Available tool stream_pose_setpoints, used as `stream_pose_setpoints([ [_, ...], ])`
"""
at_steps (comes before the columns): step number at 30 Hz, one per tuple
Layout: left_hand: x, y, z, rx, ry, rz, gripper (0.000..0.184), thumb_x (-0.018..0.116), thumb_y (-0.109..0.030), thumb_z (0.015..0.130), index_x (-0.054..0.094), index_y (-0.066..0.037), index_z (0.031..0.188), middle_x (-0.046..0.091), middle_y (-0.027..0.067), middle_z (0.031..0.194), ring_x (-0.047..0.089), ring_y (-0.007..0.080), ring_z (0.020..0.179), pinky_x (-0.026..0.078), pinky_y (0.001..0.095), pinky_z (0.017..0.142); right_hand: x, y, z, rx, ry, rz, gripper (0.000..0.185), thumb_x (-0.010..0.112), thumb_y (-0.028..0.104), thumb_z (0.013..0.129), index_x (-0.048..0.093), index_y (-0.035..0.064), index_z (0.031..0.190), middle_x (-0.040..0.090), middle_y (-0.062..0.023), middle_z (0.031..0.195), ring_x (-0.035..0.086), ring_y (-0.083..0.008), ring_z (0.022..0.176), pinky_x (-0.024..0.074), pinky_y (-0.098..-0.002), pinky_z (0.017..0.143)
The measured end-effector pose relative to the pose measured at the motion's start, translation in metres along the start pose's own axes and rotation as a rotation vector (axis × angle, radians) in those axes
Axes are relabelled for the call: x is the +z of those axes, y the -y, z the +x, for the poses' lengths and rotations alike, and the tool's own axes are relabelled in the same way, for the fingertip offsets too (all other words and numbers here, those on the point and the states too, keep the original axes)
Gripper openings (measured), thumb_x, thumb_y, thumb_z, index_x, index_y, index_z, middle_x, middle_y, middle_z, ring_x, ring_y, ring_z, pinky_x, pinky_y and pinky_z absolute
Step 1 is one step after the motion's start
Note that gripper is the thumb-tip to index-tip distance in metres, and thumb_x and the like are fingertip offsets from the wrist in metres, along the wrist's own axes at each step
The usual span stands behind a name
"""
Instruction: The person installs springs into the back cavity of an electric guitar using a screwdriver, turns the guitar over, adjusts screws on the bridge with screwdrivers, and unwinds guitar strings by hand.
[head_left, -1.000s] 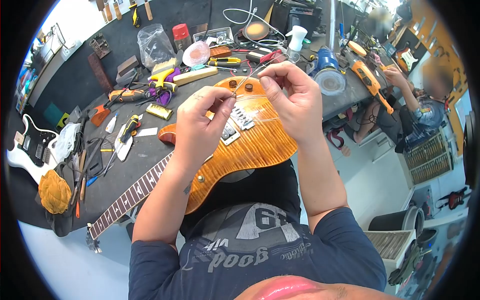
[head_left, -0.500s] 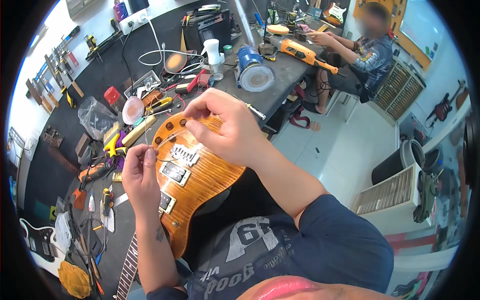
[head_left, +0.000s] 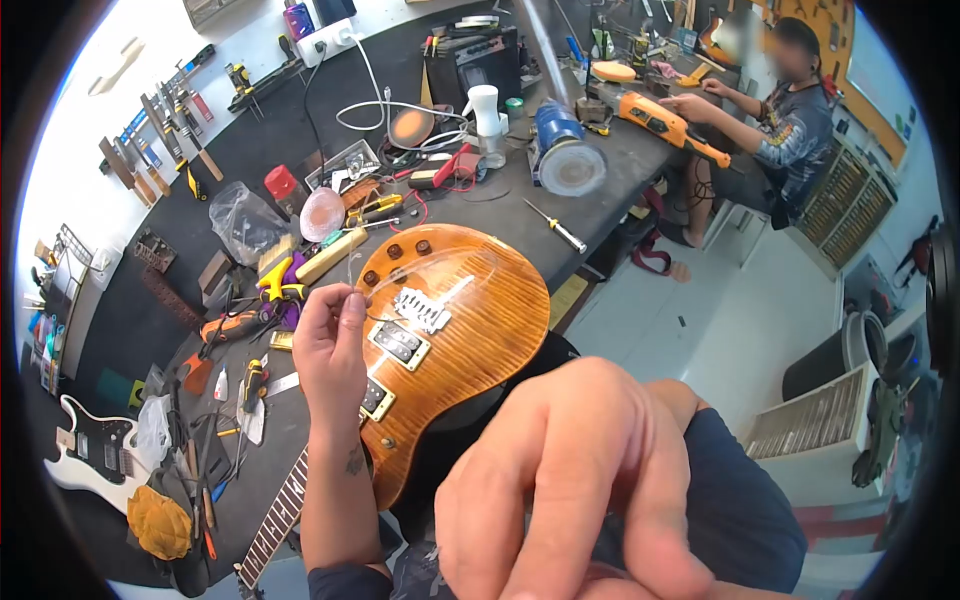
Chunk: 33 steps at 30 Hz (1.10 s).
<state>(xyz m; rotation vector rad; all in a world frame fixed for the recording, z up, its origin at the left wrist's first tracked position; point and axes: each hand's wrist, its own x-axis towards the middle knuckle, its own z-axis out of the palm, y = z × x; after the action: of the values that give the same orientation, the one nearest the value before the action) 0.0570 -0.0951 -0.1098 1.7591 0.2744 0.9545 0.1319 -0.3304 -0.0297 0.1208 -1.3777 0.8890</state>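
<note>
An amber flame-top electric guitar [head_left: 480,340] lies tilted across my lap and the bench edge, its neck toward the lower left. It carries a metal bridge [head_left: 423,311], two pickups, the nearer one being a humbucker [head_left: 400,343], and dark knobs [head_left: 394,251]. My left hand [head_left: 335,335] is closed in a pinch at the body's edge, on a thin pale guitar string [head_left: 440,262] that loops over the top. Close to the camera, my right hand [head_left: 575,480] is raised with its fingers curled in. Whatever its fingertips hold, if anything, is hidden.
On the bench lie a screwdriver [head_left: 555,225], a blue bench grinder [head_left: 565,150], an orange power tool [head_left: 670,128], a red-capped bottle [head_left: 283,184] and a yellow-handled brush [head_left: 277,280]. A white guitar [head_left: 95,460] is at lower left. Another person [head_left: 790,120] sits at the far end.
My right hand has left the guitar top near the knobs and come up close to the camera. My left hand keeps its pinch at the body's edge. The view has shifted.
</note>
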Motion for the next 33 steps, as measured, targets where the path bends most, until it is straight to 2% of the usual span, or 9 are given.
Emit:
stream_pose_setpoints([
  [5, -0.003, -0.004, 0.0, -0.004, 0.013, 0.032, 0.012, 0.065, -0.01, 0.11, 0.066, 0.002, 0.112, 0.07, 0.0025, 0.1, 0.062, 0.0072, 0.092, 0.05, 0.0245, 0.084, -0.001, -0.008, -0.003, 0.08, -0.147, -0.003, 0.019, 0.084, 0.013, 0.094, 0.076, -0.0048, 0.097, 0.073, -0.0188, 0.104, 0.07, -0.0304, 0.089, 0.0558, -0.0392, 0.077],
  [7, -0.004, 0.001, 0.003, 0.005, 0.012, 0.017, 0.012, 0.065, -0.01, 0.11, 0.066, 0.001, 0.113, 0.07, 0.003, 0.1, 0.063, 0.0077, 0.092, 0.051, 0.0247, 0.085, -0.007, -0.008, -0.003, 0.11, -0.168, -0.402, 0.009, 0.077, 0.004, 0.095, 0.072, 0.0, 0.089, 0.073, -0.0125, 0.098, 0.069, -0.0269, 0.08, 0.0553, -0.0392, 0.073],
  [8, -0.006, 0.005, 0.004, 0.004, 0.022, 0.012, 0.012, 0.065, -0.01, 0.11, 0.066, 0.001, 0.113, 0.07, 0.0032, 0.099, 0.063, 0.0079, 0.093, 0.051, 0.0248, 0.085, -0.009, -0.007, 0.0, 0.115, -0.11, -0.629, 0.008, 0.077, 0.003, 0.095, 0.07, 0.0002, 0.094, 0.071, -0.0104, 0.098, 0.067, -0.0265, 0.082, 0.055, -0.0386, 0.073],
  [10, -0.008, 0.007, 0.004, 0.005, 0.035, 0.002, 0.01, 0.064, -0.009, 0.11, 0.067, 0.0, 0.113, 0.07, 0.0039, 0.099, 0.062, 0.0084, 0.091, 0.05, 0.0247, 0.082, -0.009, -0.013, 0.005, 0.058, 0.021, -0.741, 0.011, 0.076, 0.007, 0.097, 0.068, 0.0008, 0.1, 0.067, -0.0098, 0.099, 0.066, -0.0282, 0.088, 0.0543, -0.0405, 0.079],
  [14, -0.012, 0.012, 0.006, -0.063, 0.016, 0.017, 0.01, 0.064, -0.01, 0.11, 0.067, 0.0, 0.113, 0.07, 0.0042, 0.1, 0.061, 0.0088, 0.09, 0.05, 0.0248, 0.082, 0.003, -0.011, 0.006, 0.161, -0.077, 0.128, 0.036, 0.076, 0.027, 0.098, 0.059, -0.001, 0.112, 0.065, -0.011, 0.099, 0.066, -0.0202, 0.088, 0.0549, -0.0347, 0.078],
  [17, -0.004, 0.002, 0.008, -0.122, -0.009, 0.039, 0.011, 0.064, -0.01, 0.11, 0.067, 0.0, 0.113, 0.07, 0.004, 0.099, 0.062, 0.0087, 0.09, 0.05, 0.0248, 0.082, 0.01, -0.008, 0.004, 0.056, -0.124, 0.437, 0.061, 0.074, 0.05, 0.095, 0.052, 0.0007, 0.122, 0.06, -0.019, 0.109, 0.063, -0.0254, 0.098, 0.0544, -0.0363, 0.085],
  [22, -0.001, -0.002, 0.002, -0.013, -0.009, 0.01, 0.012, 0.063, -0.011, 0.111, 0.066, 0.0, 0.111, 0.069, 0.0035, 0.099, 0.059, 0.0079, 0.089, 0.049, 0.0243, 0.081, 0.008, -0.009, -0.001, -0.152, -0.026, 0.439, 0.064, 0.074, 0.053, 0.094, 0.051, 0.0009, 0.122, 0.058, -0.0214, 0.112, 0.062, -0.0272, 0.098, 0.0518, -0.0399, 0.094],
  [23, -0.004, 0.004, 0.006, -0.091, -0.004, -0.079, 0.013, 0.064, -0.012, 0.111, 0.066, 0.0, 0.11, 0.069, 0.0034, 0.099, 0.058, 0.0078, 0.088, 0.048, 0.0243, 0.081, 0.008, -0.013, 0.0, -0.179, -0.015, 0.436, 0.063, 0.074, 0.053, 0.094, 0.051, 0.0011, 0.122, 0.058, -0.0217, 0.113, 0.062, -0.0274, 0.099, 0.0517, -0.0403, 0.094],
  [33, -0.006, 0.007, 0.005, -0.07, -0.018, -0.013, 0.013, 0.065, -0.013, 0.111, 0.066, 0.0, 0.111, 0.069, 0.0033, 0.099, 0.059, 0.0082, 0.088, 0.049, 0.0247, 0.081, 0.001, -0.018, 0.0, -0.166, 0.027, 0.452, 0.063, 0.07, 0.053, 0.099, 0.052, -0.001, 0.125, 0.06, -0.0224, 0.116, 0.064, -0.0294, 0.104, 0.0521, -0.0403, 0.095],
])
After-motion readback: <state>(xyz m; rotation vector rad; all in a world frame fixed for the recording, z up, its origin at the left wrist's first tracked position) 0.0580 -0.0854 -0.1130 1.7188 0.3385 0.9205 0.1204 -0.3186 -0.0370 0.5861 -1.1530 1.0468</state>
